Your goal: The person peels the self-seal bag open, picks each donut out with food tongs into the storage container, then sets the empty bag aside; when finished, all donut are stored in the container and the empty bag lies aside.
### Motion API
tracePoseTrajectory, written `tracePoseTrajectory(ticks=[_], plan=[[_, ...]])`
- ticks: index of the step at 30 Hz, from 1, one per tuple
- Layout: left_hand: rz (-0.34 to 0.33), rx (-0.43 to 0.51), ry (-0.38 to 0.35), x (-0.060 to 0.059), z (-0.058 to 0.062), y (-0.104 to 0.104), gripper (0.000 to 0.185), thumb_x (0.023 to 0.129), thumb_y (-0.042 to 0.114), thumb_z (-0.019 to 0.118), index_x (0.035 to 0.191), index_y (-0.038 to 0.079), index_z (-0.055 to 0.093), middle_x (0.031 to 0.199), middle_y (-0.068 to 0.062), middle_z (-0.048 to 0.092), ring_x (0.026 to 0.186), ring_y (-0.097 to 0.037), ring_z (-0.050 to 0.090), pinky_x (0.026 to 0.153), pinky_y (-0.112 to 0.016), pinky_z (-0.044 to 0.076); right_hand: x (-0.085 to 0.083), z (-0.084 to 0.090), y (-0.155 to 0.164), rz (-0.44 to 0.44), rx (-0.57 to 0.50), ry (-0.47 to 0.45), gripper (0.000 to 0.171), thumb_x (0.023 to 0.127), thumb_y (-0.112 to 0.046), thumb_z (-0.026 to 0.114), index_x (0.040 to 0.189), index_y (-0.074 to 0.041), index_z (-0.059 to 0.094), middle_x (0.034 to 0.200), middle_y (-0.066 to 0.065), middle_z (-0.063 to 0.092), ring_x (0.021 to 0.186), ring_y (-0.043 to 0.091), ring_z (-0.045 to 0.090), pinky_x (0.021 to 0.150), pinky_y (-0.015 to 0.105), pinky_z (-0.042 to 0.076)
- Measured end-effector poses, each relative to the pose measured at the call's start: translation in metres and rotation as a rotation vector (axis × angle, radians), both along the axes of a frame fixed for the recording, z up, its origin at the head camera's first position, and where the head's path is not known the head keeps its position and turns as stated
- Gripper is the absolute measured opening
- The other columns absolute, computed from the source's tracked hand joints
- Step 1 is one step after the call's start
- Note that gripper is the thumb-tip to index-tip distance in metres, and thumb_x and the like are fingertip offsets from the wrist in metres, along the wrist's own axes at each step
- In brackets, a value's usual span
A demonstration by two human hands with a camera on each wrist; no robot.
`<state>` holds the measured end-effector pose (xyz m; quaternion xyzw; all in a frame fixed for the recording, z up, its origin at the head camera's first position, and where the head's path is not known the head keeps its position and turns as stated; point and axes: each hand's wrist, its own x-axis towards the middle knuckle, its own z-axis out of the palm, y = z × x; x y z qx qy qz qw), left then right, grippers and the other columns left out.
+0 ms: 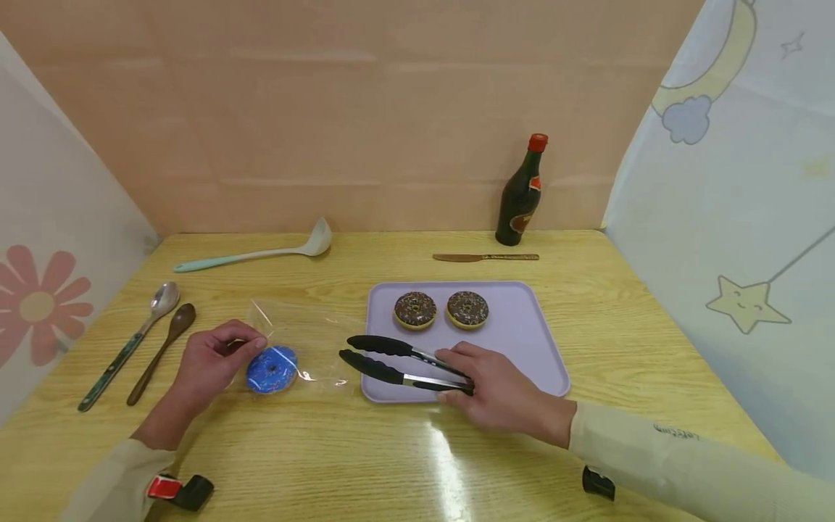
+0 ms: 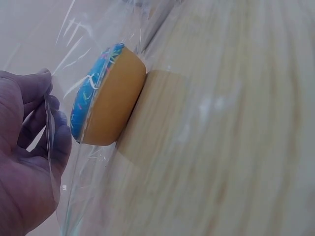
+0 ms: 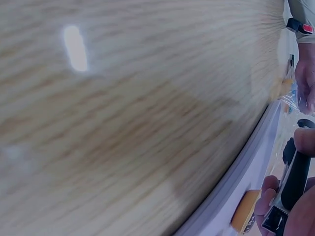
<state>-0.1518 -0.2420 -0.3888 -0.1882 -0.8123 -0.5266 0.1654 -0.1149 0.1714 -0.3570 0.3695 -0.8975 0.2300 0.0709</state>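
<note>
On the pale wood table (image 1: pixel 587 304), the left hand (image 1: pixel 212 355) pinches a clear bag (image 1: pixel 313 337); the right hand (image 1: pixel 499 391) grips black tongs (image 1: pixel 398 359).

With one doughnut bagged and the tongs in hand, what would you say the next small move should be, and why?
Probably lift the tongs in the right hand toward the nearer chocolate doughnut on the tray. The tongs lie open and hold nothing, the blue doughnut already sits in the clear bag, and the left hand pinches the bag's edge.
</note>
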Motion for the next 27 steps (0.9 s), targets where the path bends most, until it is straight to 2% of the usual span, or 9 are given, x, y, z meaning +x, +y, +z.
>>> tracePoseTrajectory(ticks=[7, 11, 16, 20, 24, 27], plan=[[0.009, 0.011, -0.026, 0.000, 0.001, 0.001, 0.005, 0.085, -0.006, 0.066, 0.083, -0.002, 0.068, 0.079, -0.007, 0.064, 0.073, -0.010, 0.058, 0.066, -0.017, 0.048, -0.008, 0.004, -0.015, 0.014, 0.034, 0.006, 0.046, 0.085, -0.026, 0.070, 0.125, -0.005, 0.058, 0.104, 0.000, 0.058, 0.080, 0.011, 0.052, 0.070, 0.029, 0.045], [-0.008, 0.007, -0.011, 0.000, 0.001, 0.000, 0.006, 0.086, -0.006, 0.066, 0.083, -0.002, 0.068, 0.079, -0.008, 0.064, 0.073, -0.009, 0.059, 0.066, -0.016, 0.048, -0.012, 0.008, -0.024, 0.018, 0.070, -0.014, 0.049, 0.086, -0.028, 0.069, 0.127, -0.005, 0.057, 0.108, 0.001, 0.058, 0.082, 0.012, 0.053, 0.071, 0.030, 0.045], [-0.029, 0.017, -0.008, -0.001, 0.002, 0.000, 0.007, 0.086, -0.007, 0.065, 0.083, -0.002, 0.068, 0.079, -0.011, 0.064, 0.073, -0.010, 0.059, 0.065, -0.017, 0.048, -0.018, 0.014, -0.036, 0.010, 0.137, -0.045, 0.053, 0.087, -0.032, 0.068, 0.131, -0.004, 0.054, 0.123, 0.007, 0.056, 0.102, 0.018, 0.057, 0.085, 0.035, 0.046], [-0.036, 0.025, -0.018, 0.000, 0.002, 0.000, 0.006, 0.086, -0.007, 0.065, 0.083, -0.003, 0.068, 0.079, -0.009, 0.064, 0.073, -0.010, 0.058, 0.064, -0.017, 0.047, -0.024, 0.017, -0.045, 0.006, 0.184, -0.083, 0.056, 0.087, -0.035, 0.067, 0.134, -0.006, 0.053, 0.133, 0.009, 0.051, 0.117, 0.023, 0.052, 0.093, 0.039, 0.042], [-0.046, 0.030, -0.018, 0.000, 0.002, 0.000, 0.007, 0.086, -0.009, 0.064, 0.084, -0.003, 0.068, 0.079, -0.007, 0.064, 0.072, -0.010, 0.058, 0.063, -0.017, 0.047, -0.029, 0.020, -0.053, 0.011, 0.229, -0.097, 0.057, 0.087, -0.036, 0.067, 0.135, -0.009, 0.052, 0.136, 0.008, 0.050, 0.118, 0.023, 0.051, 0.091, 0.038, 0.044], [-0.051, 0.022, -0.009, 0.001, 0.001, 0.000, 0.009, 0.085, -0.010, 0.064, 0.084, -0.002, 0.068, 0.079, -0.006, 0.064, 0.071, -0.010, 0.058, 0.061, -0.017, 0.047, -0.031, 0.020, -0.058, 0.024, 0.258, -0.089, 0.057, 0.086, -0.035, 0.068, 0.135, -0.011, 0.053, 0.134, 0.006, 0.051, 0.111, 0.021, 0.056, 0.086, 0.038, 0.047]])
